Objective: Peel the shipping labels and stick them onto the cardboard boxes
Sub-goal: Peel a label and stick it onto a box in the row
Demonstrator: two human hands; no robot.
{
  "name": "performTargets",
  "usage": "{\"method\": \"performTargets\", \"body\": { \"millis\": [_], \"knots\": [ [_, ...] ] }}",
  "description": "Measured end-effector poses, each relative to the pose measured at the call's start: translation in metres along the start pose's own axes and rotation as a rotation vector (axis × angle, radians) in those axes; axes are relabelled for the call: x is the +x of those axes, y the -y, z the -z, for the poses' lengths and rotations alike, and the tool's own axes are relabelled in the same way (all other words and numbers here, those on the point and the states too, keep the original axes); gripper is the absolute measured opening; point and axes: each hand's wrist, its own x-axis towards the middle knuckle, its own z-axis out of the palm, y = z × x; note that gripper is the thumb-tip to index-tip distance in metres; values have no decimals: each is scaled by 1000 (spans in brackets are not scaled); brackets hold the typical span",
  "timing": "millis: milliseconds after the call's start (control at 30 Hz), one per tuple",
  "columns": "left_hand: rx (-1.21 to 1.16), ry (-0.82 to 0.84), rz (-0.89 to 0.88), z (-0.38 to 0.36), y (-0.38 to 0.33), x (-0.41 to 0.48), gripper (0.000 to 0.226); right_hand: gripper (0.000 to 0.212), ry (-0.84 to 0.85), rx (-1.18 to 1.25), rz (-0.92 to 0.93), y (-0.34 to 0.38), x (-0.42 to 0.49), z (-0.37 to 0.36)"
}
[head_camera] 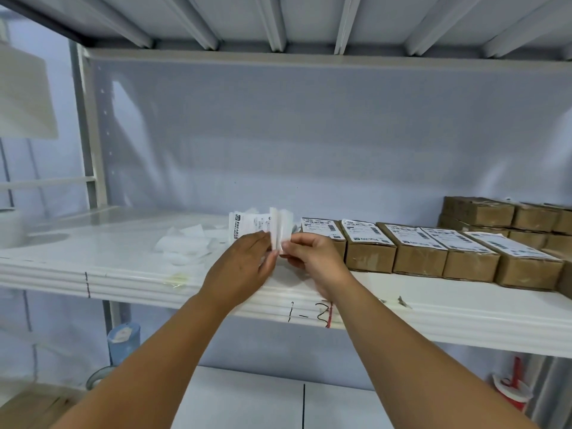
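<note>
Because a label has to come off its backing before it can go on a box, both hands meet just above the front edge of the shelf (139, 274), holding a small bunch of labels (250, 222) upright between them. The left hand (244, 261) has fingers and thumb closed on the printed side of the bunch. The right hand (312, 252) pinches a white edge beside it, likely to start the peel, though blur hides which layer it has. Held up close like this, the thin edge is probably easier to pick apart. Just to the right, 5 labelled boxes (416, 261) lie side by side with labels up, so the next bare one probably comes from the plain boxes (478, 212) stacked behind. Loose backing papers (185, 243) lie to the left, apart from the boxes.
</note>
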Motion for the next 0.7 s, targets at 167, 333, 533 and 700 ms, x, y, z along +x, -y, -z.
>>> {"method": "performTargets", "body": {
  "millis": [167, 333, 533, 700],
  "knots": [
    [-91, -67, 120, 1, 3, -2, 31, 24, 36, -18, -10, -2, 4, 1],
    [-312, -199, 525, 4, 12, 3, 17, 24, -54, -30, -1, -3, 4, 2],
    [-839, -445, 856, 11, 22, 4, 21, 18, -228, 73, 8, 1, 2, 2],
    [-969, -677, 988, 16, 25, 5, 27, 27, -397, 154, 41, 4, -2, 6]
  ]
}}
